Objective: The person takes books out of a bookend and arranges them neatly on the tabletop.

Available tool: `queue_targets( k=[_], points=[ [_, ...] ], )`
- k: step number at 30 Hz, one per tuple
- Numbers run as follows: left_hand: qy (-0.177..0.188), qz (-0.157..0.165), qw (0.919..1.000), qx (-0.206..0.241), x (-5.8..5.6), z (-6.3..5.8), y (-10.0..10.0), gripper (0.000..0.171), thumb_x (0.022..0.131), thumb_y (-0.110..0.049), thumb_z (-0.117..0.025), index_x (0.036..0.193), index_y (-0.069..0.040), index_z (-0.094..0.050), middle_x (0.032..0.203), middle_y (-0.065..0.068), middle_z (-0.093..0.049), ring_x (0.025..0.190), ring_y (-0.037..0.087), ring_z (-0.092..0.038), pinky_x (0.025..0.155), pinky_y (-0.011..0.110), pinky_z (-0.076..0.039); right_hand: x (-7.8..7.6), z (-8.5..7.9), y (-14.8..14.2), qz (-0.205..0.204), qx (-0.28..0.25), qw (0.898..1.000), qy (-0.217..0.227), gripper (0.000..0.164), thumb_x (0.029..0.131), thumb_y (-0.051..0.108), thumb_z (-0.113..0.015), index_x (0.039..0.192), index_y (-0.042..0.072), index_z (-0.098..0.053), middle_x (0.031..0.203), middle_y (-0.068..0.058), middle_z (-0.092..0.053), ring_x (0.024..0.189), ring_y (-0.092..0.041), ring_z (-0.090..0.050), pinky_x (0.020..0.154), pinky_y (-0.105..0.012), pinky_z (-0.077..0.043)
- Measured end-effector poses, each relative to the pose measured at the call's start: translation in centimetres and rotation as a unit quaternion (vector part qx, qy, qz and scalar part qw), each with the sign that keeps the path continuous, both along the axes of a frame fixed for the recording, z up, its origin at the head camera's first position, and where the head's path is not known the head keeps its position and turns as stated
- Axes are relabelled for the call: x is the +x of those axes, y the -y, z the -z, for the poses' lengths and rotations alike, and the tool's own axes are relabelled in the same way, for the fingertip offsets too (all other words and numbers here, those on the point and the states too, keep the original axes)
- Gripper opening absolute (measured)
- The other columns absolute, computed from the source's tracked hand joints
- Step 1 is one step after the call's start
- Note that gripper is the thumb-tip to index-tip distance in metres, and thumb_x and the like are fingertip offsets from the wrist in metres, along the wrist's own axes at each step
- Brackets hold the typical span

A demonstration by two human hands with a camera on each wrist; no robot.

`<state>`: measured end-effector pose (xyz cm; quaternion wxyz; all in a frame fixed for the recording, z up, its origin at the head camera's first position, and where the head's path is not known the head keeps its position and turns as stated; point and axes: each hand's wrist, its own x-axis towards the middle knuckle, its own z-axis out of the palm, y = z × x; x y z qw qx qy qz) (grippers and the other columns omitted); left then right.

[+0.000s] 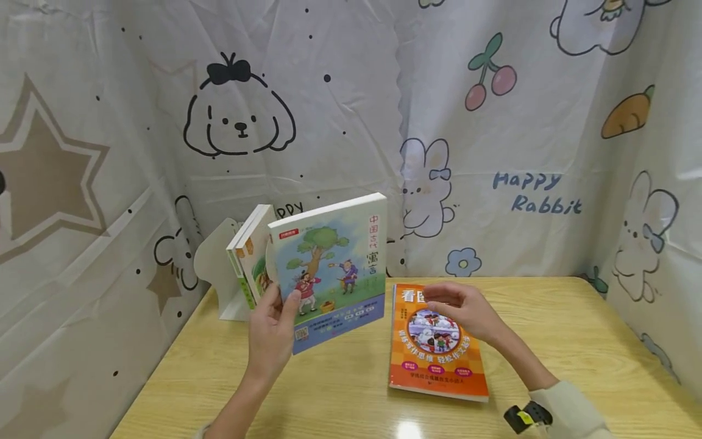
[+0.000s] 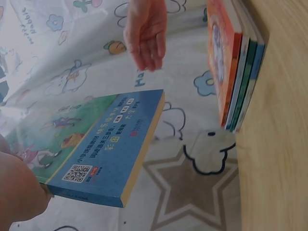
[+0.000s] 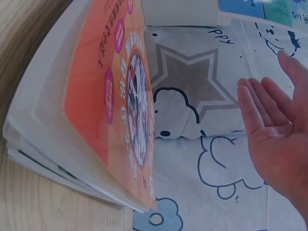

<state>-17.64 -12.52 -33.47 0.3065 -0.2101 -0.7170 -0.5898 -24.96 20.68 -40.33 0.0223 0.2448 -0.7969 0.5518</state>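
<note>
My left hand [image 1: 274,326] grips a picture book [image 1: 334,268] by its left edge, thumb on the front cover. The book is held upright and tilted above the table, its blue lower band [image 2: 106,149] facing the left wrist camera. My right hand [image 1: 457,308] is over an orange-covered book [image 1: 439,347], holding nothing, its fingers [image 3: 262,108] extended and apart from the cover. That orange book lies on top of a short stack of books [image 2: 245,72] on the table. Behind the held book, two thin books [image 1: 249,256] stand against a white bookend [image 1: 219,268].
A light wooden table [image 1: 219,378] bears everything. A patterned curtain [image 1: 351,110] hangs behind it and along both sides. The bookend with the standing books is at the table's back left, the stack right of the middle. A black watch [image 1: 528,417] is at my right sleeve.
</note>
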Motion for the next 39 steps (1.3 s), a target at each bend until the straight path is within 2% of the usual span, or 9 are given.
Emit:
queue_targets(
  k=[6,9,13,19,21,25,34,36,39],
  points=[
    [0.027,0.035,0.999,-0.01,0.0,0.8,-1.3,0.018,0.093,0.002,-0.049,0.076,0.002,-0.042,0.061,0.003,-0.029,0.05,0.012,-0.026,0.044,0.026,-0.027,0.3,-0.6,1.4,-0.037,-0.027,0.998,0.035,0.036,0.089,0.01,-0.061,0.122,-0.001,-0.055,0.118,-0.015,-0.059,0.107,-0.029,-0.056,0.081,-0.038,-0.05],
    [0.031,0.053,0.998,-0.016,0.0,1.3,-1.8,0.015,0.093,0.002,-0.049,0.079,0.002,-0.045,0.061,0.002,-0.03,0.05,0.011,-0.027,0.043,0.026,-0.027,0.4,-0.9,2.1,-0.05,-0.042,0.997,0.043,0.038,0.09,0.011,-0.06,0.126,0.003,-0.053,0.121,-0.014,-0.057,0.108,-0.03,-0.055,0.08,-0.038,-0.05],
    [0.06,0.077,0.9952,-0.008,0.2,1.8,-2.5,0.007,0.094,0.001,-0.049,0.088,0.003,-0.051,0.062,0.002,-0.035,0.051,0.009,-0.03,0.042,0.025,-0.029,0.6,-1.2,2.7,-0.052,-0.037,0.997,0.035,0.04,0.09,0.016,-0.061,0.128,0.01,-0.053,0.119,-0.009,-0.059,0.104,-0.024,-0.059,0.075,-0.037,-0.052],
    [0.09,0.117,0.989,0.0,0.4,2.1,-3.3,0.013,0.095,0.0,-0.047,0.103,0.007,-0.054,0.064,0.012,-0.041,0.054,0.008,-0.035,0.044,0.023,-0.034,0.8,-1.3,3.0,-0.046,-0.048,0.998,0.019,0.041,0.09,0.02,-0.061,0.128,0.008,-0.052,0.114,-0.011,-0.061,0.093,-0.025,-0.062,0.066,-0.032,-0.05],
    [0.096,0.128,0.9872,0.01,0.2,2.3,-3.4,0.016,0.095,0.0,-0.046,0.107,0.008,-0.054,0.068,0.015,-0.047,0.056,0.011,-0.043,0.046,0.024,-0.04,0.8,-1.4,2.9,-0.046,-0.053,0.997,0.014,0.039,0.091,0.02,-0.06,0.127,0.006,-0.053,0.113,-0.011,-0.062,0.091,-0.026,-0.062,0.066,-0.033,-0.05],
    [0.113,0.134,0.9842,0.023,-0.7,3.4,-3.3,0.022,0.095,-0.004,-0.048,0.114,0.005,-0.054,0.082,0.017,-0.06,0.065,0.021,-0.058,0.055,0.031,-0.051,0.9,-1.5,2.8,-0.044,-0.063,0.997,0.01,0.037,0.091,0.018,-0.059,0.124,0.004,-0.055,0.111,-0.012,-0.063,0.09,-0.026,-0.063,0.072,-0.038,-0.052],
    [0.16,0.142,0.9766,0.023,-1.8,4.7,-2.7,0.03,0.095,-0.023,-0.052,0.119,-0.005,-0.055,0.093,0.012,-0.064,0.075,0.023,-0.061,0.062,0.032,-0.053,1.2,-1.2,2.7,-0.028,-0.068,0.997,0.006,0.032,0.092,0.015,-0.057,0.121,0.004,-0.059,0.108,-0.012,-0.064,0.074,-0.026,-0.059,0.061,-0.034,-0.051],
    [0.167,0.145,0.975,0.021,-1.8,4.7,-2.7,0.033,0.095,-0.025,-0.052,0.121,-0.005,-0.054,0.1,0.011,-0.064,0.082,0.025,-0.063,0.068,0.035,-0.053,1.2,-1.0,2.6,-0.029,-0.083,0.996,0.019,0.032,0.092,0.016,-0.058,0.121,0.002,-0.059,0.108,-0.013,-0.064,0.078,-0.027,-0.06,0.064,-0.035,-0.053],
    [0.165,0.123,0.9786,0.005,-1.8,4.7,-2.6,0.034,0.094,-0.023,-0.054,0.123,-0.005,-0.054,0.107,0.009,-0.063,0.093,0.022,-0.061,0.077,0.031,-0.052,1.3,-0.6,2.3,-0.041,-0.117,0.991,0.052,0.036,0.093,0.017,-0.056,0.123,-0.002,-0.055,0.113,-0.016,-0.062,0.091,-0.028,-0.063,0.073,-0.04,-0.053]
  ],
)
